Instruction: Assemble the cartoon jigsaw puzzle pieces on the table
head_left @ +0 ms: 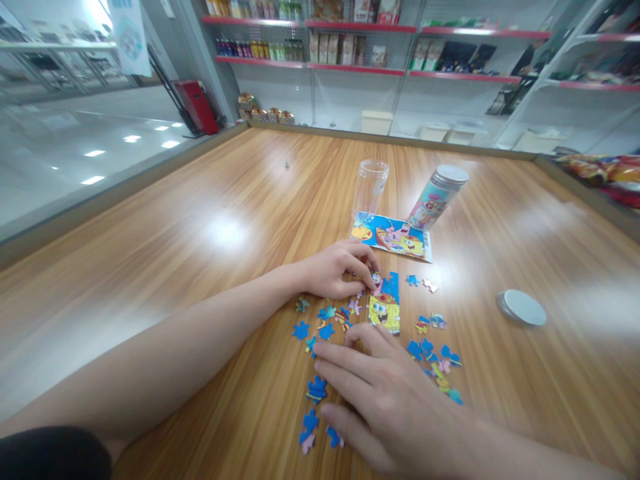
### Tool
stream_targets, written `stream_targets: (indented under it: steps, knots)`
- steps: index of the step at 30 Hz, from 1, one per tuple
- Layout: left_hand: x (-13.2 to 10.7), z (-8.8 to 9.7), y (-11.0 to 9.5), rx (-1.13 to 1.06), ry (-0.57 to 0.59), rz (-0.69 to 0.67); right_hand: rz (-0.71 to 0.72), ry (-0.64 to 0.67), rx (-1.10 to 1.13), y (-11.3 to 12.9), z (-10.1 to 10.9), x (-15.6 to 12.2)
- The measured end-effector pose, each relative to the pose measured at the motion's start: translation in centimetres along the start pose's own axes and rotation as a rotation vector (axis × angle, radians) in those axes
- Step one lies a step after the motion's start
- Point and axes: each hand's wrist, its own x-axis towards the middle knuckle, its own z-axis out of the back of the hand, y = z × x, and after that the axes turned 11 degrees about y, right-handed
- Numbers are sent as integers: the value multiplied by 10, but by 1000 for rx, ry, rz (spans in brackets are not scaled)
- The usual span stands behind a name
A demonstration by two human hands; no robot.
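Note:
A partly joined jigsaw puzzle point(385, 312) with a yellow cartoon sponge lies flat on the table. At its upper left edge is my left hand point(337, 270), fingers bent and thumb and index fingertips close together on a puzzle piece, mostly hidden by them. My right hand point(385, 393) reaches palm down below the puzzle, its fingers stretched out and apart. One of its fingertips touches a small blue puzzle piece point(311, 345). Loose blue pieces point(317, 389) lie to the left, and more loose pieces point(425, 350) to the right, partly behind my right hand.
Beyond the puzzle lies a printed picture card point(393, 237). A clear plastic jar point(371, 187) and a printed canister point(437, 197) stand at it. To the right rests a round silver lid point(523, 308). A raised rim point(400, 141) edges the wooden table; stocked shelves stand behind.

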Motion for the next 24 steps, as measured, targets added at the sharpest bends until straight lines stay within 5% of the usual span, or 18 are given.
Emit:
stream_targets:
  steps: [9, 24]
  knots:
    - [0, -1, 2, 12, 11, 1, 8, -146, 6, -1, 2, -2]
    - [1, 0, 2, 11, 9, 7, -53, -64, -8, -4, 1, -1]
